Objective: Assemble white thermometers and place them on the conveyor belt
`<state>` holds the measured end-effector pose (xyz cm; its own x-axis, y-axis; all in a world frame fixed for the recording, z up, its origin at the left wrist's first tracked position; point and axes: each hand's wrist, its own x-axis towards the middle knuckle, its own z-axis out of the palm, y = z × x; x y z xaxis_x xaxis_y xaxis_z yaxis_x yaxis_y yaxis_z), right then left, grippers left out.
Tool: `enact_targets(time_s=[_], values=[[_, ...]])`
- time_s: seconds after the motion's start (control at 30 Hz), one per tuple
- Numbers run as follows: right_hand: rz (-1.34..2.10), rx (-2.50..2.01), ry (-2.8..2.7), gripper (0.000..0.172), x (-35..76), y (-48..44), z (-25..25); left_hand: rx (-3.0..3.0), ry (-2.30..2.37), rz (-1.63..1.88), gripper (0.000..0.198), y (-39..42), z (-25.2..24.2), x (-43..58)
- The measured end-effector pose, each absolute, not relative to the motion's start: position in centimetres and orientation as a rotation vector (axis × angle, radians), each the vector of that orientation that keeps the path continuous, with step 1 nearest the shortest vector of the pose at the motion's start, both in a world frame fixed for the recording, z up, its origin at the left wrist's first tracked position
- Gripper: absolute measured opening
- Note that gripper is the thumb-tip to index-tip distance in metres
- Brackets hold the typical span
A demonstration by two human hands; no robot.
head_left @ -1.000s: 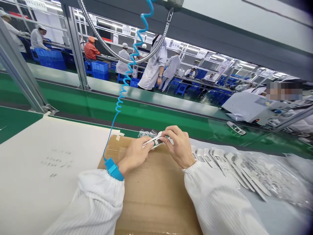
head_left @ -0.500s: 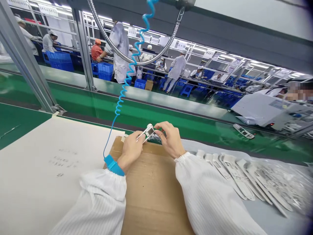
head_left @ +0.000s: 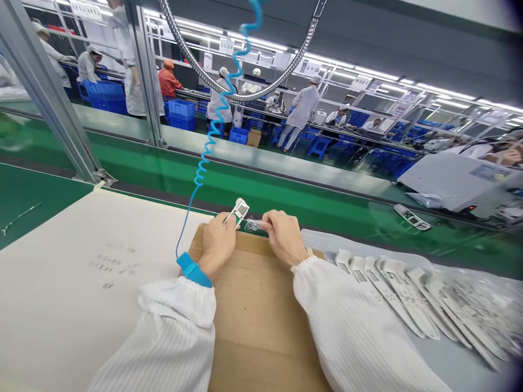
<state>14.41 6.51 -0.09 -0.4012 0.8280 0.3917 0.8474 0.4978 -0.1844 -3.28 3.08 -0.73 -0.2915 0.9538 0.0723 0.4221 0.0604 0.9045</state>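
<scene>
A slim white handset casing (head_left: 240, 209) with a small grey screen window is tilted up in my left hand (head_left: 220, 237). The thumb and fingers grip its lower part and hide it. My right hand (head_left: 283, 234) is apart from the casing, its fingers curled together at the right end of some crumpled clear plastic (head_left: 254, 224). What sits between those fingertips is too small to make out. Both hands are over the far edge of a brown cardboard sheet (head_left: 253, 305). A blue wrist strap (head_left: 193, 270) is round my left wrist.
Several white handset casings (head_left: 392, 294) lie overlapped at the right, beside a clear plastic bag (head_left: 469, 299). A blue coiled cord (head_left: 200, 169) runs up from the strap. Another casing (head_left: 412, 216) rests on the green conveyor (head_left: 327, 209). People work at benches beyond.
My right hand has come away from the casing's screen and moved to the clear plastic. The casing has shifted slightly left and up in my left hand.
</scene>
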Motion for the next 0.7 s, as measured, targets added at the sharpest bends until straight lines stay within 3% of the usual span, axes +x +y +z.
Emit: enact_targets(time_s=[0.1,0.23,0.37,0.43,0.47,0.6,0.7], values=[[-0.102,-1.710,-2.189,0.012,14.8,8.0,-1.3,1.293,1.646,1.261,0.029,3.2,-0.8,-3.4],[-0.112,-1.669,-2.278,0.008,17.7,8.4,-0.4,1.202,1.542,1.285,0.029,3.0,-0.8,-3.2],[0.030,-1.845,-2.316,0.025,25.4,6.9,2.0,1.114,1.456,1.309,0.027,3.1,-0.8,-3.0],[-0.010,-2.001,-2.352,0.048,29.5,6.0,2.5,1.102,1.432,1.324,0.025,3.1,-0.7,-2.8],[-0.062,-2.090,-2.344,0.052,31.2,5.6,2.5,1.105,1.418,1.328,0.025,3.1,-0.7,-2.6],[-0.132,-2.320,-2.287,0.031,33.7,4.3,1.7,1.135,1.318,1.325,0.025,2.9,-0.4,-2.1],[-0.106,-2.395,-2.190,0.028,32.9,3.7,2.7,1.132,1.266,1.319,0.019,2.6,0.2,-1.9]])
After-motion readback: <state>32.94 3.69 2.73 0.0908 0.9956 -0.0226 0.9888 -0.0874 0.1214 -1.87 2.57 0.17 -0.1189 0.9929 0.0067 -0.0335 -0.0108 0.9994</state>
